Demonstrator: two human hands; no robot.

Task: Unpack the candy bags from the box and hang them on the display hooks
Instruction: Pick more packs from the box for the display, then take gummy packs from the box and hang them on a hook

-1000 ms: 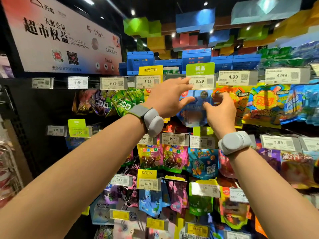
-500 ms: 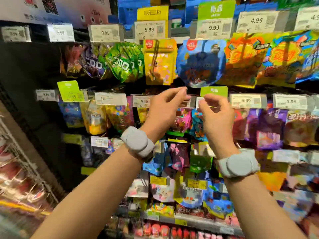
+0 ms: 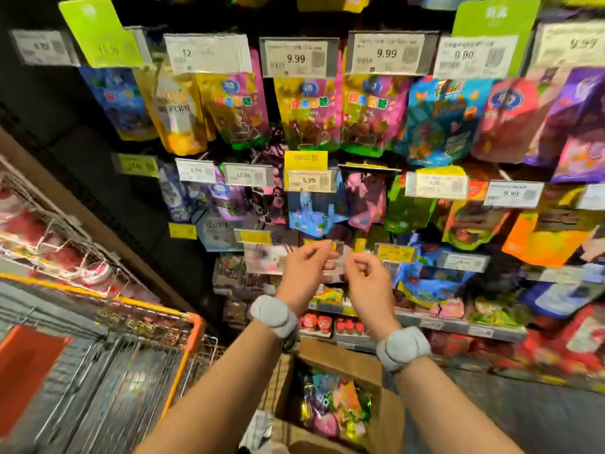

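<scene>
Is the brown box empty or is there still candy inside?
Not empty: the open brown cardboard box shows colourful candy bags inside.

Two hands up, left hand [image 3: 306,268] and right hand [image 3: 366,280], each with one grey wristband [image 3: 273,314]. One cardboard box [image 3: 330,358] of candy bags [image 3: 334,401], too jumbled to count. One orange cart [image 3: 193,326]. Hanging bags, way too many and blurry.
</scene>
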